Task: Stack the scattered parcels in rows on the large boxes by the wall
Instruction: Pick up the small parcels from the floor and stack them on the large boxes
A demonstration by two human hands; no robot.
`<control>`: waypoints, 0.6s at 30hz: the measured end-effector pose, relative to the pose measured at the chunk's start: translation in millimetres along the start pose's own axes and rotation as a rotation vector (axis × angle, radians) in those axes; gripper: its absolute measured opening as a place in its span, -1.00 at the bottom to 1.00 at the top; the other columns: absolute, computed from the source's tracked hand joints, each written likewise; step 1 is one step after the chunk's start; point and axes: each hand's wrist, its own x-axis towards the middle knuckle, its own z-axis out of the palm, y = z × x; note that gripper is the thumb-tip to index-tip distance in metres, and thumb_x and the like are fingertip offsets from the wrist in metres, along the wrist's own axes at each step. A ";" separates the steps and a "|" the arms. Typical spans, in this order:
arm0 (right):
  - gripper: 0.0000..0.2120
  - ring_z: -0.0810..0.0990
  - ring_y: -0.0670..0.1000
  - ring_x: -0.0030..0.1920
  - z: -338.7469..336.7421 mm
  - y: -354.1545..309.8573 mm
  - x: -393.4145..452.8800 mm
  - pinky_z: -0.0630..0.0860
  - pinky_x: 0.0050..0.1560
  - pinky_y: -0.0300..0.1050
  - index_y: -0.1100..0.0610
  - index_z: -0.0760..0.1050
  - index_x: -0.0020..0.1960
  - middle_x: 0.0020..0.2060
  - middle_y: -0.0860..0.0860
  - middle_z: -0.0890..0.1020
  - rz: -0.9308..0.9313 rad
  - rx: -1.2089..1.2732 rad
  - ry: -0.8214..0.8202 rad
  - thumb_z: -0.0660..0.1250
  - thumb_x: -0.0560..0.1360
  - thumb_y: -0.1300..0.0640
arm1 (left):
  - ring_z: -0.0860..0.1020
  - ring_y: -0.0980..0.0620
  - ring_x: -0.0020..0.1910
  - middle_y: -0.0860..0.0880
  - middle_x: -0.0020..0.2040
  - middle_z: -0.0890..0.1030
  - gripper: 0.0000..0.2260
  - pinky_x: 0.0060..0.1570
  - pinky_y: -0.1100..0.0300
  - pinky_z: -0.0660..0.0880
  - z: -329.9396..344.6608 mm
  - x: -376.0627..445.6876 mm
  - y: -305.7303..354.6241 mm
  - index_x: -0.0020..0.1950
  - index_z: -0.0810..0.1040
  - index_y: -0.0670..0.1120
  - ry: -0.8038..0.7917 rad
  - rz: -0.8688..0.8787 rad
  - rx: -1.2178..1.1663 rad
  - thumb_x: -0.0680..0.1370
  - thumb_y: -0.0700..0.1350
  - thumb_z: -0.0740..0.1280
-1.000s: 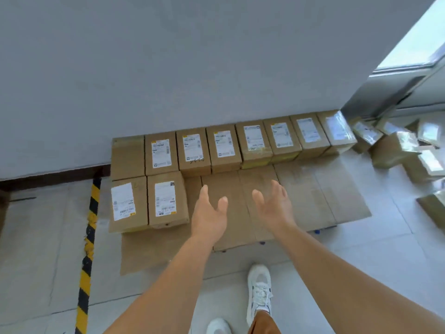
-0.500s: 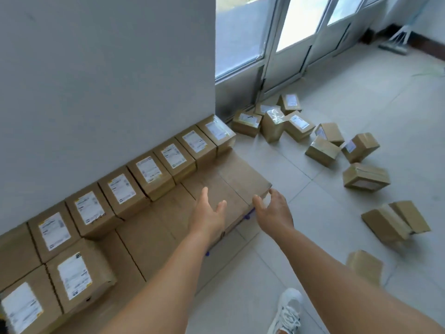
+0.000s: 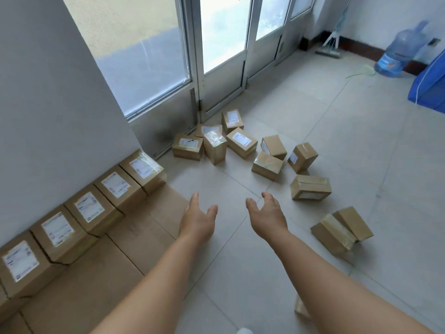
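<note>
Several small brown parcels with white labels stand in a row (image 3: 115, 186) against the grey wall, on top of the large flat boxes (image 3: 134, 239) at the lower left. More parcels lie scattered (image 3: 267, 165) on the tiled floor near the glass doors. One parcel (image 3: 309, 188) lies just right of my hands, and two leaning ones (image 3: 339, 230) sit further right. My left hand (image 3: 198, 221) and right hand (image 3: 267, 214) reach forward over the floor, both empty with relaxed fingers.
Glass doors (image 3: 216, 56) with metal frames line the far side. A mop (image 3: 331, 44), a blue water bottle (image 3: 397, 51) and a blue bag (image 3: 431, 85) stand at the far right. Part of one parcel (image 3: 301, 307) shows behind my right forearm.
My view has swung right from the stacked row toward the scattered parcels. Both hands stay held out and empty, now over the floor past the large boxes' edge.
</note>
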 end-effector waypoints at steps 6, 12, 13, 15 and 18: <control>-0.41 0.28 0.08 0.44 -38.4 -1.6 77.4 0.28 0.33 -0.02 0.12 0.12 0.53 0.50 0.04 0.20 0.013 0.040 0.004 0.14 0.60 -0.12 | 0.23 -0.07 0.48 -0.08 0.54 0.19 -0.39 0.42 0.01 0.22 36.5 61.0 45.9 0.58 0.00 -0.01 -0.038 -0.004 0.025 0.61 0.06 0.21; -0.41 0.31 0.09 0.42 -47.4 -31.1 171.3 0.29 0.33 -0.01 0.10 0.15 0.53 0.48 0.04 0.26 0.013 0.022 -0.004 0.16 0.59 -0.13 | 0.25 -0.08 0.47 -0.07 0.53 0.20 -0.39 0.39 0.01 0.25 45.2 145.3 83.2 0.58 0.00 -0.01 -0.028 -0.035 0.011 0.61 0.06 0.22; -0.42 0.32 0.09 0.41 -48.0 -38.5 187.5 0.30 0.33 0.00 0.09 0.17 0.52 0.47 0.03 0.28 0.017 0.020 -0.007 0.16 0.58 -0.13 | 0.25 -0.08 0.48 -0.07 0.53 0.20 -0.39 0.40 0.01 0.25 45.2 161.0 88.4 0.58 0.00 0.00 -0.029 -0.053 -0.002 0.61 0.07 0.21; -0.43 0.35 0.08 0.39 -48.9 -53.7 221.0 0.33 0.33 0.01 0.07 0.19 0.51 0.45 0.02 0.31 0.018 0.021 -0.016 0.18 0.57 -0.13 | 0.25 -0.08 0.47 -0.07 0.54 0.19 -0.39 0.40 -0.01 0.27 44.7 195.0 100.1 0.58 0.00 0.02 -0.030 -0.095 -0.045 0.61 0.07 0.21; -0.42 0.35 0.07 0.39 -50.0 -74.9 269.7 0.32 0.32 0.01 0.09 0.17 0.51 0.44 0.03 0.31 0.021 -0.012 -0.034 0.18 0.57 -0.12 | 0.26 -0.09 0.47 -0.07 0.54 0.19 -0.38 0.37 -0.01 0.27 41.8 243.0 118.9 0.58 -0.02 0.04 -0.022 -0.150 -0.071 0.61 0.08 0.20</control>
